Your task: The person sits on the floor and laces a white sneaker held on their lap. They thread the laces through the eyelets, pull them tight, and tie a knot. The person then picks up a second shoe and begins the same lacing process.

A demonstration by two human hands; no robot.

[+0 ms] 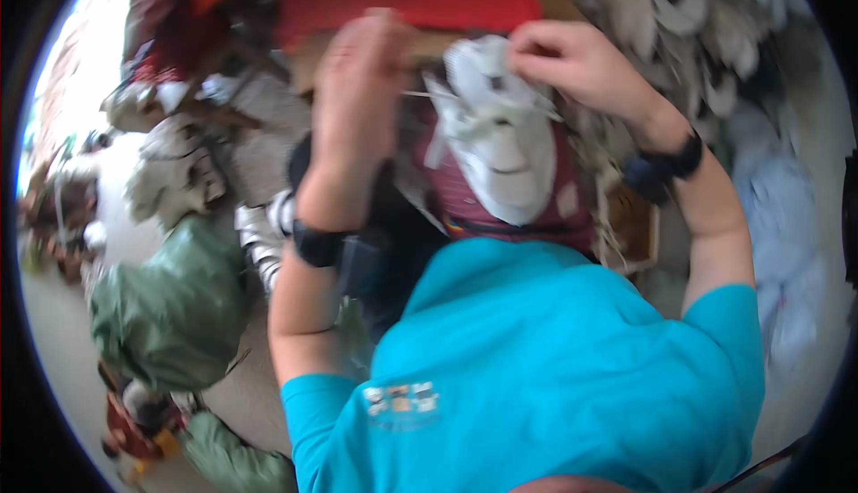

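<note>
From my remote view I count one white, low-cut, lace-up shoe [505, 158], its toe toward the wearer, lying on a maroon, ribbed, cushion-like surface [576, 198] that it partly hides. Motion blur smears the left hand [365, 73], up and left of the shoe; I can't tell whether it grips anything. A thin white strand [416, 93] shows between them, its ends unclear. The right hand [572, 59], fingers curled, is at the shoe's upper right edge; I can't make out a grip. I count two green, bulging fabric sacks, [179, 305] both left of and below the shoe, the lower partly covered.
</note>
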